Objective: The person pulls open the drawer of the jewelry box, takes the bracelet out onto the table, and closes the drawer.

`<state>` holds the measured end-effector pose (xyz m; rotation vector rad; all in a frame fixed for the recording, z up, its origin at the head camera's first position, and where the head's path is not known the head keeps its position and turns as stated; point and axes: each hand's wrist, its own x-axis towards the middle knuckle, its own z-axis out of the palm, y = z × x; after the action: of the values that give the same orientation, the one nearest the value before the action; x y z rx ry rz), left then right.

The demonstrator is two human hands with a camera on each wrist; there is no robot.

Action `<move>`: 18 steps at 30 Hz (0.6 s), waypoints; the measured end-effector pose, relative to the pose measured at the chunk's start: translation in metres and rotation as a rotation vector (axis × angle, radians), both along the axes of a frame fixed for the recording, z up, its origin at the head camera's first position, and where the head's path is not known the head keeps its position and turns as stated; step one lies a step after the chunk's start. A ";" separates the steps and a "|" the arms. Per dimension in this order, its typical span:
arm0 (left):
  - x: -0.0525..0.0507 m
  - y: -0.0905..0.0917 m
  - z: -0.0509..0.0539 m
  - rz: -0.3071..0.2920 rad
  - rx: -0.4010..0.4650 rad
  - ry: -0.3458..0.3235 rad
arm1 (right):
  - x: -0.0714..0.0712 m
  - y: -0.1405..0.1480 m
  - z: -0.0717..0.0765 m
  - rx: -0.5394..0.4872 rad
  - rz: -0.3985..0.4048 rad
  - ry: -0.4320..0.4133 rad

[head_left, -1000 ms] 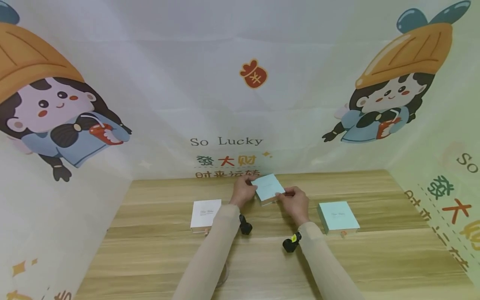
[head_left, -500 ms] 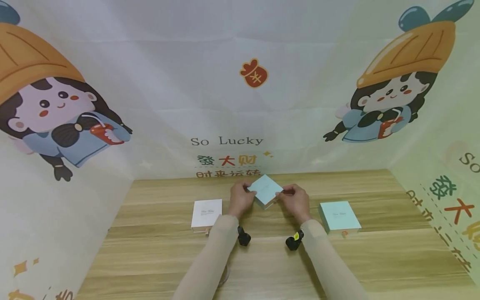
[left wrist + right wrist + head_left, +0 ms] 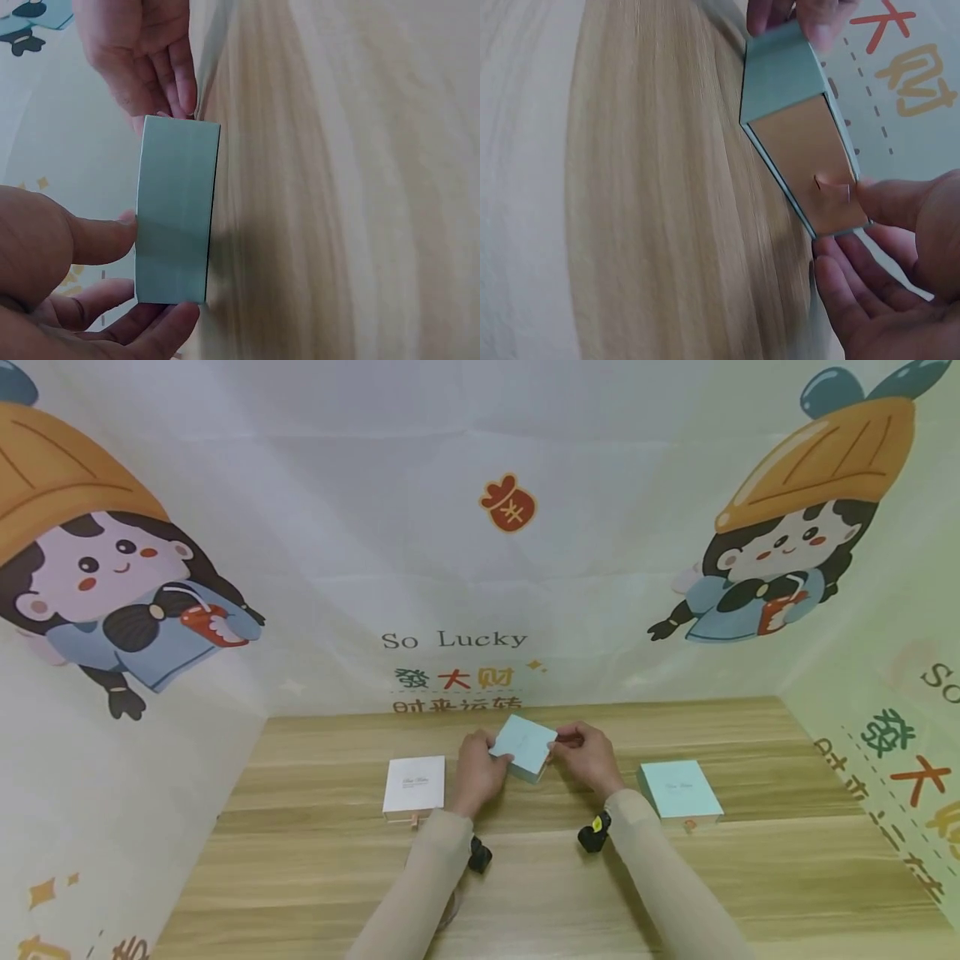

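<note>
Both my hands hold a pale blue drawer box (image 3: 523, 745) at the back middle of the table, turned at an angle. In the head view my left hand (image 3: 480, 772) grips its left corner, thumb on the top. My right hand (image 3: 588, 758) pinches its right corner. The left wrist view shows a plain blue side, with left fingers (image 3: 169, 334) under the near end. In the right wrist view an orange-brown drawer front with a small ribbon tab (image 3: 832, 187) faces the camera, the right thumb (image 3: 889, 202) against its edge.
A white box (image 3: 415, 783) lies on the wooden table (image 3: 525, 893) to the left, and a mint-green box (image 3: 681, 789) to the right, each with a small tab in front. A printed cloth backdrop (image 3: 337, 568) stands behind. A clear curved object (image 3: 450, 910) is partly hidden beside the left forearm.
The held box has turned counter-clockwise as seen from above and shifted slightly left, its drawer front swinging towards the right. My left hand has come a little nearer. The other boxes stay put.
</note>
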<state>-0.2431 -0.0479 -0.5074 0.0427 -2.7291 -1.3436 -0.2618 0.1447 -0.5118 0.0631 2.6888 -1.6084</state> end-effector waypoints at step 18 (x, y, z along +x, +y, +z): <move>0.029 0.002 0.010 0.006 -0.246 -0.059 | -0.016 -0.006 -0.002 0.025 0.207 0.038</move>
<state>-0.2142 -0.0464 -0.4976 0.0730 -2.9189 -1.0115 -0.2779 0.1389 -0.5136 -0.2399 2.6395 -1.5309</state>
